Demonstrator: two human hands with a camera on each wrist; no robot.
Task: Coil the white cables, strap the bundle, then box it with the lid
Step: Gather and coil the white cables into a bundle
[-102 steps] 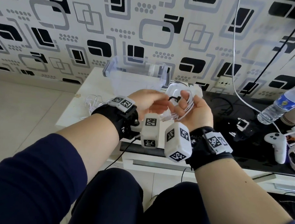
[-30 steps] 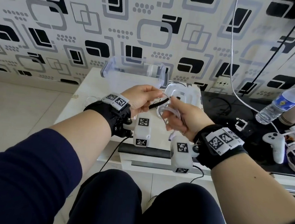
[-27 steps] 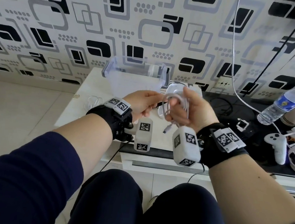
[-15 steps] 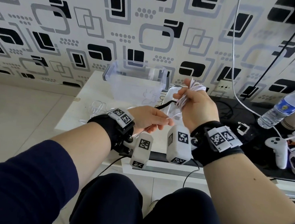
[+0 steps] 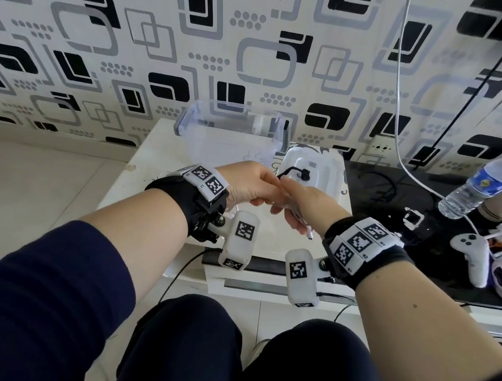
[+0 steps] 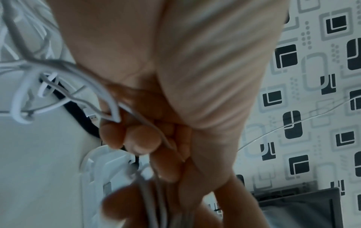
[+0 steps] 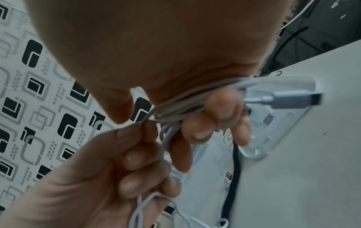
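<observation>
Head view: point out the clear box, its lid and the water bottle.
clear box (image 5: 229, 146), head view, front wall.
lid (image 5: 325, 178), head view, bare right part of its top.
water bottle (image 5: 484, 186), head view, blue label.

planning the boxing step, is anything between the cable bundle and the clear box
Nothing visible. The bundle is in the right hand, the box stands open just behind, and its lid lies beside it.

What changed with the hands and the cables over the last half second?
The right hand dropped from raised near the box to meet the left hand, still gripping the white cable bundle. The left hand pinches a strand. The clear box and lid stayed put.
</observation>
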